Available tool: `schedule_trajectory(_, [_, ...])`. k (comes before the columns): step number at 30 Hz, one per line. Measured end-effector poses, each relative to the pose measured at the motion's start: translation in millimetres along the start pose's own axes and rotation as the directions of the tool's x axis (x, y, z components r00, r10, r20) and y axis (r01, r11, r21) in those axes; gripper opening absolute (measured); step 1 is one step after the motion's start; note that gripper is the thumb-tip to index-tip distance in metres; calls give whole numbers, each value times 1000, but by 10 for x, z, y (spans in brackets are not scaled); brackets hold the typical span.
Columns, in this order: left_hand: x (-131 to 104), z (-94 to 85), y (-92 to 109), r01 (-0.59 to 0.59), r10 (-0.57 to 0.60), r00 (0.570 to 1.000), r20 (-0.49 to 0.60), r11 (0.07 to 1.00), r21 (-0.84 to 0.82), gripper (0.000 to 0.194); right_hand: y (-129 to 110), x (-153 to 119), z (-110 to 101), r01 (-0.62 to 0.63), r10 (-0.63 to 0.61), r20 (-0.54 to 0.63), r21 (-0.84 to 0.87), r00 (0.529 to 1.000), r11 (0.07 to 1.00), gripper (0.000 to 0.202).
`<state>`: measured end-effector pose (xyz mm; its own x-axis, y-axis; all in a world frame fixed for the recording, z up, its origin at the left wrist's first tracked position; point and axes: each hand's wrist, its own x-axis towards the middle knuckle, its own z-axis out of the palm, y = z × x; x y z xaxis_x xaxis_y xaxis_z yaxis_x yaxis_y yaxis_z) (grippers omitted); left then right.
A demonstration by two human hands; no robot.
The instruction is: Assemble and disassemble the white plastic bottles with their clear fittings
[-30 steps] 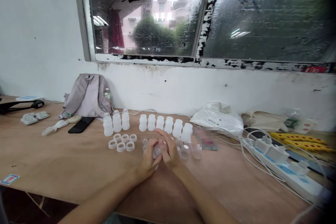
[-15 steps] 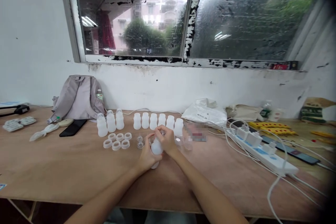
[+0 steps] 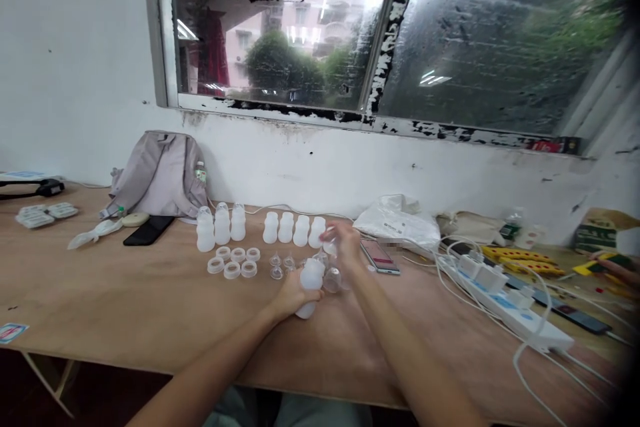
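Note:
Wrapped around the middle of a frosted white baby bottle is my left hand, which tilts it a little above the table. My right hand is off that bottle, its fingers apart and slightly blurred, over the right end of a row of frosted bottles. Under and beside it are clear domed caps, partly hidden. Clear nipples lie in a group left of the held bottle. Farther left are several white collar rings. Three capped bottles stand behind the rings.
A grey backpack leans on the wall, with a black phone before it. On the right are another phone, a white plastic bag and a power strip with loose cables. Another person's hand shows at the far right.
My right hand has left the held bottle and moved right and away toward the row. My left hand keeps its hold. The view has shifted, and another person's hand has appeared at right.

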<state>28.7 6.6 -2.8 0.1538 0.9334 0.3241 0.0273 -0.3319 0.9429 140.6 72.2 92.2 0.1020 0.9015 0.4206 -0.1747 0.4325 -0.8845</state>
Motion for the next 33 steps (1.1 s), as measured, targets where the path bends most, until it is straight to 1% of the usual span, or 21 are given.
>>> schedule_trajectory(1, [-12, -1, 16, -1, 1, 1000, 7, 1000, -8, 21, -121, 110, -43, -4, 9, -78, 64, 997, 998, 19])
schedule_trajectory(2, [-24, -2, 31, 1, -1, 1000, 10, 1000, -9, 22, -248, 207, -92, 16, -5, -131, 83, 991, 996, 22])
schedule_trajectory(4, [-40, -6, 58, 15, -15, 1000, 7, 1000, 4, 23, -466, 316, -203, 22, -20, -95, 24, 995, 999, 31])
schedule_trajectory(6, [-46, -7, 69, 33, -33, 999, -1, 999, 17, 24, -567, 270, -338, 54, -58, -57, -82, 997, 995, 37])
schedule_trajectory(7, [-44, -5, 66, 37, -37, 999, -4, 999, 17, 24, -559, 194, -416, 74, -80, -25, -164, 997, 984, 38])
schedule_trajectory(8, [-40, -2, 58, 36, -36, 999, -7, 999, 11, 24, -514, 95, -503, 115, -121, -6, -262, 993, 958, 38])
schedule_trajectory(9, [-34, 1, 45, 32, -32, 999, -8, 999, 3, 25, -436, -14, -597, 171, -180, 12, -375, 984, 911, 38])
schedule_trajectory(11, [-20, 9, 11, 26, -27, 1000, -14, 1000, -16, 25, -217, -220, -800, 250, -260, 69, -590, 963, 767, 39])
schedule_trajectory(12, [-13, 13, -6, 26, -26, 1000, -17, 999, -23, 25, -96, -300, -902, 257, -262, 95, -663, 960, 703, 40])
schedule_trajectory(14, [-3, 17, -33, 26, -26, 999, -21, 999, -31, 26, 130, -402, -1087, 232, -213, 130, -781, 968, 579, 43])
schedule_trajectory(15, [-1, 17, -40, 23, -23, 999, -22, 999, -32, 26, 225, -426, -1162, 229, -184, 152, -815, 971, 533, 43])
schedule_trajectory(17, [-2, 15, -42, 15, -16, 999, -29, 1000, -23, 28, 372, -434, -1271, 319, -196, 257, -845, 946, 429, 41])
schedule_trajectory(19, [-7, 12, -35, 7, -7, 999, -32, 1000, -9, 28, 469, -411, -1324, 440, -235, 381, -844, 894, 307, 40])
schedule_trajectory(21, [-11, 11, -31, -2, 2, 1000, -26, 1000, -4, 26, 535, -375, -1340, 518, -268, 466, -838, 843, 173, 39])
schedule_trajectory(23, [-12, 14, -34, -9, 9, 1000, -24, 1000, -7, 25, 586, -328, -1348, 541, -289, 504, -839, 814, 59, 39])
schedule_trajectory(25, [-10, 19, -43, -8, 7, 999, -36, 1000, -18, 25, 625, -268, -1362, 535, -304, 513, -845, 803, -15, 38])
schedule_trajectory(27, [-7, 24, -49, -2, 1, 999, -43, 999, -32, 27, 638, -201, -1375, 523, -319, 506, -852, 801, -39, 37])
schedule_trajectory(29, [-8, 27, -42, 15, -17, 999, -43, 999, -49, 27, 609, -147, -1352, 498, -354, 474, -867, 807, -26, 35])
schedule_trajectory(31, [-11, 29, -23, 31, -34, 998, -46, 998, -58, 28, 532, -137, -1251, 486, -400, 434, -873, 807, 34, 34])
schedule_trajectory(33, [-12, 33, -4, 33, -36, 998, -53, 998, -62, 29, 426, -189, -1045, 513, -418, 417, -846, 807, 145, 34])
